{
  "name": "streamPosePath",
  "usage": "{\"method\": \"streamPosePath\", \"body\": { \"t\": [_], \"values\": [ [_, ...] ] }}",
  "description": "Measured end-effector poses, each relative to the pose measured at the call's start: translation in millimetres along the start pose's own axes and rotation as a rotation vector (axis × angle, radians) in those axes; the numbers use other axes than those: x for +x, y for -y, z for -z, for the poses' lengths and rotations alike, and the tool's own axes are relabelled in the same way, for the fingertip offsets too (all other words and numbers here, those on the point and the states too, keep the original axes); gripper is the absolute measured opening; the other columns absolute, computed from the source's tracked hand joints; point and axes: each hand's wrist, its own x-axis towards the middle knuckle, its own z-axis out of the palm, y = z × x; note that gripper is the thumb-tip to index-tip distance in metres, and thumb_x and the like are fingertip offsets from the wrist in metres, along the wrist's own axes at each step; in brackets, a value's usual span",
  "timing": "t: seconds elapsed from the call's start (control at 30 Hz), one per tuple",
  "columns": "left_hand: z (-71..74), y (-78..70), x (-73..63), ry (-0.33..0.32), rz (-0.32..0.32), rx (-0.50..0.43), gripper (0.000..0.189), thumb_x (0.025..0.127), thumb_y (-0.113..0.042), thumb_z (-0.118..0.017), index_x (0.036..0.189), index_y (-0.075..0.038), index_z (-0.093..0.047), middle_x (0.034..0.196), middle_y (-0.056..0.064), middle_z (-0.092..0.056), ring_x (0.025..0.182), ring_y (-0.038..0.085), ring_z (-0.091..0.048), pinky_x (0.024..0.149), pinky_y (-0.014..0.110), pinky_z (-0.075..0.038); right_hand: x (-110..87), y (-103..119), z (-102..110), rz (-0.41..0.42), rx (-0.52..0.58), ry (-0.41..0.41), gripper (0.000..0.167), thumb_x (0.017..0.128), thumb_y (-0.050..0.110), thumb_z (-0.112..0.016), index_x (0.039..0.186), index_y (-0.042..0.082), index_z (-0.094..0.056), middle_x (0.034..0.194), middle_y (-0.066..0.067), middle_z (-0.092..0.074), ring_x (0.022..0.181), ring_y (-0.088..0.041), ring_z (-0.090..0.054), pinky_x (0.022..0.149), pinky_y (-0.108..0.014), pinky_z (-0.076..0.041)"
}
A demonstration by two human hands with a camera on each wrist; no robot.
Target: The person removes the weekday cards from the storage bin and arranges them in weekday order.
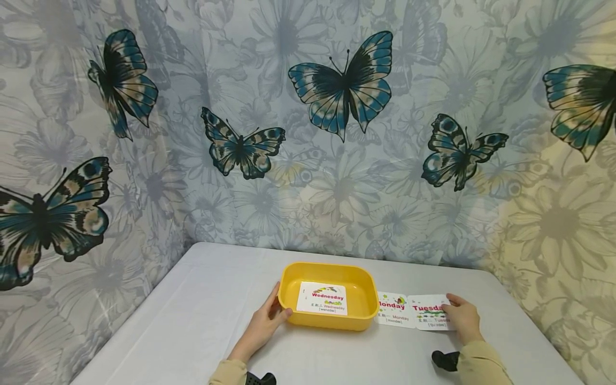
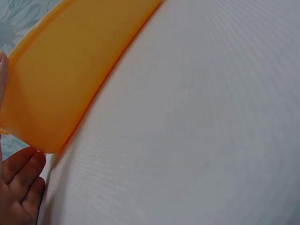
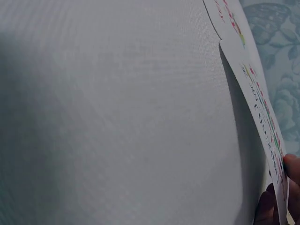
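Observation:
A yellow plastic basin (image 1: 332, 322) stands on the white table, with a card printed "Wednesday" (image 1: 321, 297) lying face up inside. My left hand (image 1: 262, 323) grips the basin's left end, thumb at the front corner and the other fingers round the side. To the basin's right lie a "Monday" card (image 1: 397, 315), its left edge overlapped by the basin in the head view, and a "Tuesday" card (image 1: 425, 315) beside it. The right hand (image 1: 464, 316) pinches the right edge of the "Tuesday" card; in the right wrist view that edge (image 3: 274, 173) is tilted up off the table.
White cloth covers the table (image 1: 207, 278). Behind and at both sides hangs a flowered backdrop (image 1: 337, 214) with large blue butterflies. Black devices (image 1: 445, 361) sit at both wrists, by the beige sleeves (image 1: 483, 363).

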Motion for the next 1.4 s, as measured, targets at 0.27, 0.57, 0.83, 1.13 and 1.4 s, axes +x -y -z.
{"method": "streamPosePath", "body": {
  "t": [0.27,0.57,0.83,1.13,1.4],
  "values": [
    [-0.2,-1.9,0.1,0.003,0.003,-0.008,0.075,0.089,-0.035,-0.062,0.149,-0.032,-0.017,0.135,0.013,-0.046,0.118,0.028,-0.048,0.099,0.049,-0.034,-1.4,-0.8,0.0,0.015,-0.022,-0.012,0.045,0.087,0.002,-0.052,0.127,-0.017,-0.042,0.121,-0.035,-0.045,0.105,-0.042,-0.044,0.079,-0.040,-0.039],
    [-0.1,-2.6,0.5,0.003,0.010,-0.009,0.075,0.089,-0.035,-0.062,0.149,-0.031,-0.017,0.134,0.012,-0.047,0.119,0.028,-0.047,0.100,0.049,-0.033,-0.8,-2.8,0.4,0.012,-0.025,-0.027,0.044,0.087,0.001,-0.052,0.125,-0.018,-0.043,0.122,-0.035,-0.046,0.100,-0.039,-0.050,0.059,-0.023,-0.044],
    [-0.2,-2.6,0.3,0.003,0.015,-0.021,0.075,0.089,-0.034,-0.062,0.149,-0.031,-0.017,0.136,0.012,-0.046,0.119,0.028,-0.047,0.100,0.049,-0.033,-1.5,-0.8,1.6,0.008,-0.051,-0.018,0.046,0.088,0.005,-0.050,0.127,-0.017,-0.042,0.125,-0.034,-0.044,0.113,-0.047,-0.041,0.094,-0.055,-0.030],
    [-0.6,-1.2,1.1,0.003,0.003,-0.029,0.076,0.089,-0.033,-0.062,0.149,-0.028,-0.017,0.134,0.013,-0.048,0.119,0.029,-0.047,0.099,0.049,-0.034,-3.0,12.4,0.0,0.024,0.039,0.018,0.051,0.090,0.009,-0.052,0.132,-0.016,-0.037,0.129,-0.034,-0.041,0.119,-0.045,-0.038,0.095,-0.050,-0.035],
    [0.2,-1.6,0.7,0.005,-0.006,-0.036,0.075,0.089,-0.032,-0.062,0.149,-0.028,-0.017,0.134,0.014,-0.047,0.119,0.028,-0.047,0.100,0.049,-0.034,26.0,7.4,-17.6,0.125,0.067,0.036,0.060,0.091,0.029,-0.059,0.137,-0.005,-0.040,0.130,-0.025,-0.048,0.120,-0.038,-0.042,0.088,-0.043,-0.044]
  ]
}}
